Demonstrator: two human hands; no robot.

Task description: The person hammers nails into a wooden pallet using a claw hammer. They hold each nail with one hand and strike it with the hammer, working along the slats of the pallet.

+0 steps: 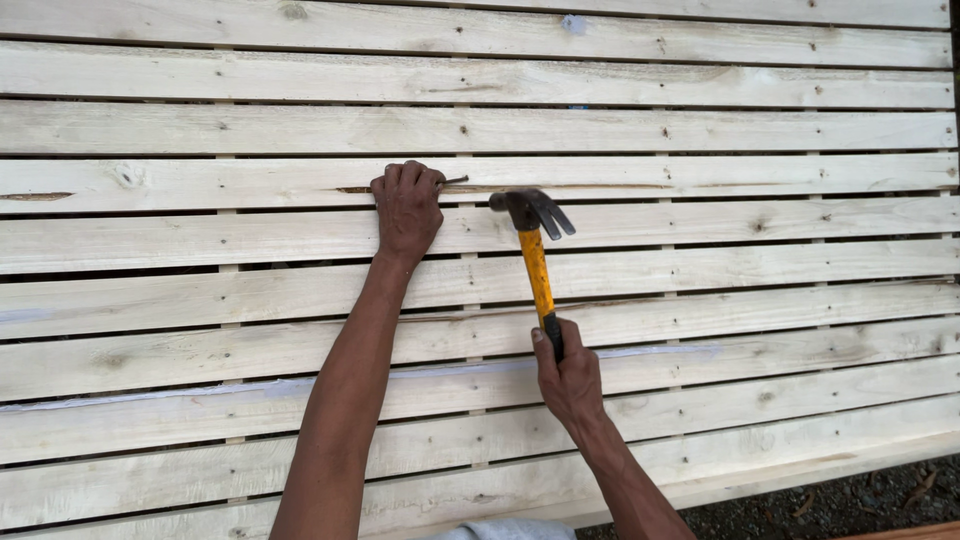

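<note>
Near the middle of the frame, the left hand (406, 208) rests on a pale wooden slat panel (700, 130), its fingers (400, 176) pinching a nail (455, 181) against one slat. Just right of it, the right hand (566, 375) has its fingers clenched around a hammer (535, 262) with a yellow handle, whose dark head sits beside the nail.

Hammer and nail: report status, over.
Left hand pinches nail against slat. Right hand grips hammer, head beside nail. Nothing in between.
</note>
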